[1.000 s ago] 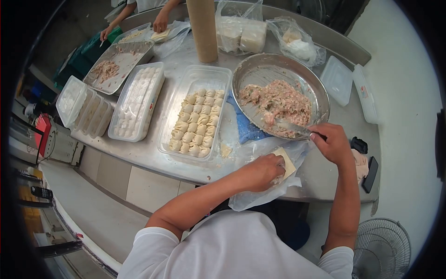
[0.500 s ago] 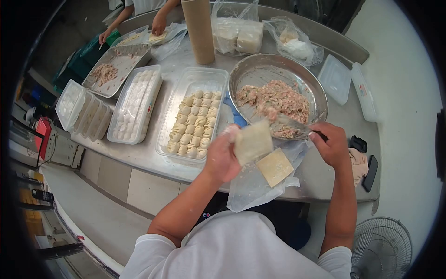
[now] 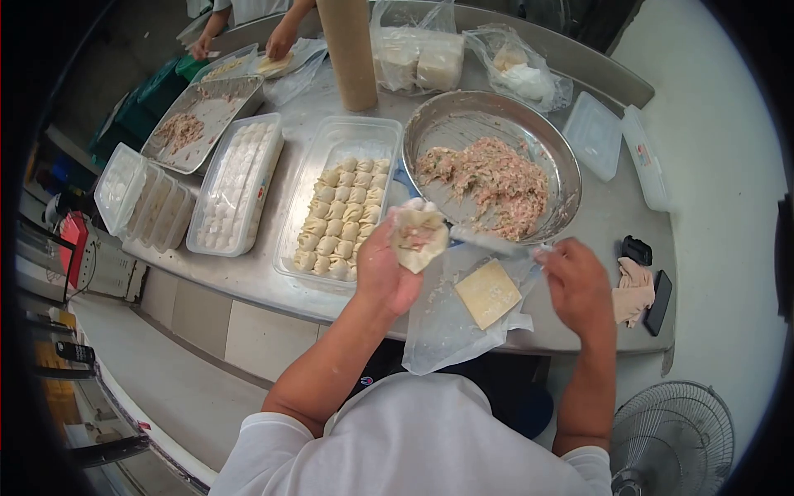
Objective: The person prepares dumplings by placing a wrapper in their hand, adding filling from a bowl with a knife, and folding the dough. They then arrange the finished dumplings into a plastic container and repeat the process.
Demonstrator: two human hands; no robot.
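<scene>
Cupped in my left hand [image 3: 387, 269] is a wonton wrapper [image 3: 407, 258], its edges curling up around a dab of pinkish meat filling [image 3: 420, 238]. My right hand [image 3: 577, 285] is closed on the handle end of a flat metal spatula [image 3: 488, 240], whose blade is blurred and points left toward the wrapper. Between the hands, a stack of square wrappers [image 3: 488, 295] lies on a plastic sheet [image 3: 434, 335]. Just beyond stands a round steel pan [image 3: 571, 149] with a mound of minced meat [image 3: 496, 178]. To the left, folded wontons [image 3: 347, 219] sit in rows in a clear tub [image 3: 331, 136].
Further left are a lidded tub [image 3: 240, 182], stacked containers [image 3: 149, 198] and a rectangular meat tray [image 3: 203, 124]. A brown cylinder [image 3: 349, 58] stands upright at the back. Another person's hand [image 3: 283, 40] works at far left. A phone [image 3: 658, 303] lies at the right edge.
The flat wrapper in my left hand now holds filling and is cupped. My right hand has drawn the spatula out of the pan, toward the wrapper and slightly nearer me.
</scene>
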